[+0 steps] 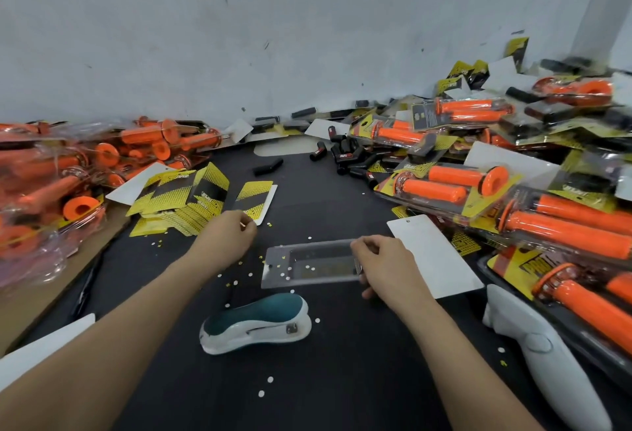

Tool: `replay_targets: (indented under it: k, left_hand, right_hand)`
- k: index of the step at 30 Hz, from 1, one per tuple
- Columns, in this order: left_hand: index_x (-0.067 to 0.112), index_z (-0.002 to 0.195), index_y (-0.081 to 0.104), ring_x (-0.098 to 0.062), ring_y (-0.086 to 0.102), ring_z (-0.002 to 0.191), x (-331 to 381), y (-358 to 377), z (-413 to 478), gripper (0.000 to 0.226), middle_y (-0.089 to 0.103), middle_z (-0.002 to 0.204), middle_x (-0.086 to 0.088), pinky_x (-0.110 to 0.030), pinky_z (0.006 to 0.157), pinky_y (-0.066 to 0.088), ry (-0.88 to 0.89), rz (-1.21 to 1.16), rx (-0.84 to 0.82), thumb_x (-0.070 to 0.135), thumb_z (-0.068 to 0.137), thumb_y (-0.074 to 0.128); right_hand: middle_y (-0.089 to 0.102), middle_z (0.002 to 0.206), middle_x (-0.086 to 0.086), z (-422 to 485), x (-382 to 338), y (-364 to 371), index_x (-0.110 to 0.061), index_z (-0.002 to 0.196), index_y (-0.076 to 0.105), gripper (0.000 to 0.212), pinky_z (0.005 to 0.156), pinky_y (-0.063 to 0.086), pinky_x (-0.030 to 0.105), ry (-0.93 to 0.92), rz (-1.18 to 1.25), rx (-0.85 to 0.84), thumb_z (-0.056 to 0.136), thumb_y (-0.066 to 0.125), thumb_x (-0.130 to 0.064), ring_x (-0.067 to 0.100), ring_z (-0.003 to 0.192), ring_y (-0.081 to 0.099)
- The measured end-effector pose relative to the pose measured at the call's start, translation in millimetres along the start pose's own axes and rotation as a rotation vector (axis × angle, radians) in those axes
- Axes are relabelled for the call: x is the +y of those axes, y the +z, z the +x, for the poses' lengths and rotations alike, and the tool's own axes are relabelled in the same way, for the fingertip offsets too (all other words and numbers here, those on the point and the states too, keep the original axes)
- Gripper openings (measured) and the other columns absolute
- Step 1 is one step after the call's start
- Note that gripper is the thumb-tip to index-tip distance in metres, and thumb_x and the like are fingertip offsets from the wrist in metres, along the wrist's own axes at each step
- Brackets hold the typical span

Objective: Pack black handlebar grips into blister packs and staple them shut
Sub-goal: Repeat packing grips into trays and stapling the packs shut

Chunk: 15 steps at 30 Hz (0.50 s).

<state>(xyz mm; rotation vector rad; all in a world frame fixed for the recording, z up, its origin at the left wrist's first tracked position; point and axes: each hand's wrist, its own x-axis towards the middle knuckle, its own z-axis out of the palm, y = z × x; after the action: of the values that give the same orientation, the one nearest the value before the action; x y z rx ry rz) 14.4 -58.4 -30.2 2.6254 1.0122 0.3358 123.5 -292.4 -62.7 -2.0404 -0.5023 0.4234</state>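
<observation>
Clear plastic blister pack (313, 264) lies empty under my right hand (386, 264), pinched at its near end. My left hand (227, 234) seems to pinch a yellow card (254, 200). Next, black grips (349, 155), well beyond both hands.

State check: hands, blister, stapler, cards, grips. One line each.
Clear plastic blister pack: empty, flat on the black table, right end held.
Right hand: gripping the blister's right end.
Left hand: pinching the corner of a yellow-and-black printed card.
Teal-and-white stapler: lying untouched, closed.
Loose black handlebar grips: unpacked, piled at back.
Orange grip packs: filled, stacked right.
</observation>
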Motion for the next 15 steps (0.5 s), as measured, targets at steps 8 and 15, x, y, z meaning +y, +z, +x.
replay_targets:
  k: [8,15]
  left_hand:
    - [0.008,0.127,0.051,-0.034,0.056,0.11,6,19,35,0.049,0.051,0.132,-0.016,-0.041,0.083,0.045,-0.102,0.326,-0.083,0.048,0.103,0.036]
    - [0.01,0.107,0.053,-0.031,0.061,0.08,7,26,25,0.018,0.065,0.1,-0.009,-0.032,0.056,0.031,0.088,0.649,0.082,0.016,0.103,0.038]
  right_hand:
    - [0.067,0.081,0.004,6,2,-2,-0.031,0.112,0.053,0.019,0.058,0.061,0.032,0.086,0.102,-0.053,0.103,0.042,-0.043,0.012,0.045,0.066]
    - [0.065,0.086,0.0,8,3,-3,-0.027,0.137,0.049,0.038,0.069,0.063,0.043,0.078,0.125,-0.074,0.102,0.045,-0.042,0.012,0.054,0.07]
